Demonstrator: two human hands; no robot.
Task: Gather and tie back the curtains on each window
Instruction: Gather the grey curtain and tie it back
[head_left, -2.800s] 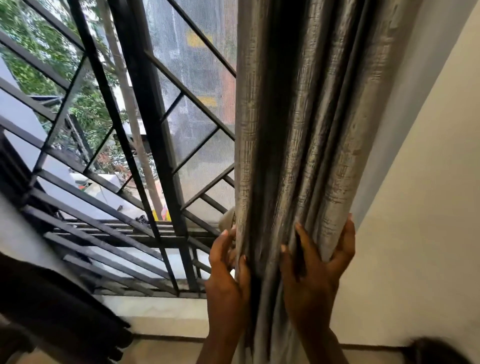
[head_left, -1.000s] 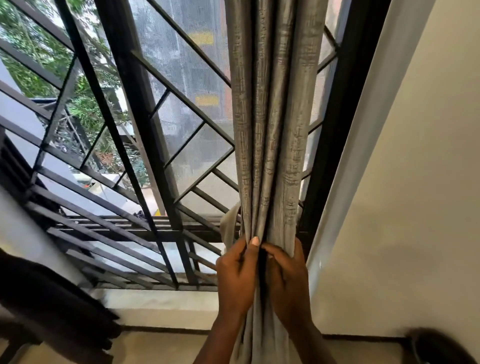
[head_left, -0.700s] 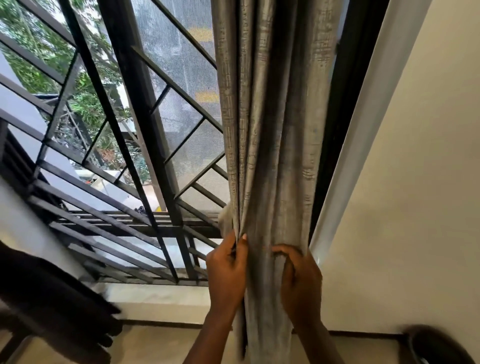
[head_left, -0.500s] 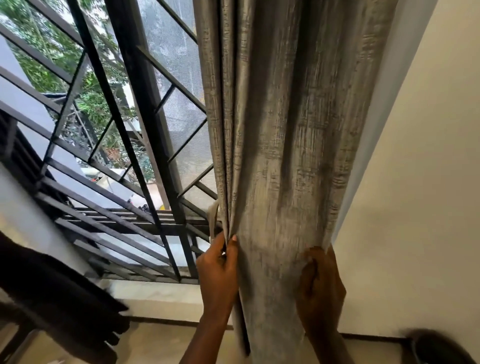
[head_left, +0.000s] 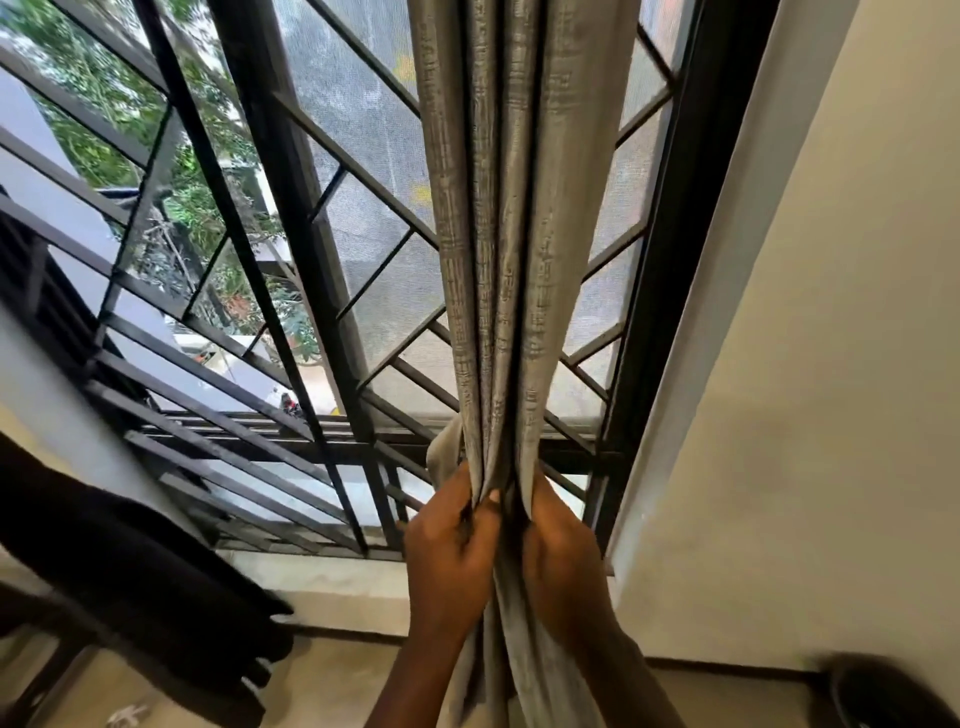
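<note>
A grey woven curtain (head_left: 511, 218) hangs in tight vertical folds in front of the right part of the window. My left hand (head_left: 451, 545) grips the folds from the left, fingers curled into the cloth. From the right, my right hand (head_left: 561, 545) grips the same bundle, pressed close against the left hand. A pale strip of fabric (head_left: 444, 457) pokes out behind the curtain just above my left hand; what it is I cannot tell.
A black metal window grille (head_left: 291, 260) with diagonal bars and mesh fills the left and centre. The black window frame (head_left: 670, 249) and a cream wall (head_left: 810, 364) stand at the right. A dark cloth (head_left: 119, 571) hangs at lower left, a dark round object (head_left: 898, 696) at lower right.
The curtain was spread wide half a second ago with my right hand out to the right. Now my right hand has come left against my left hand, bunching the folds into a narrow bundle.
</note>
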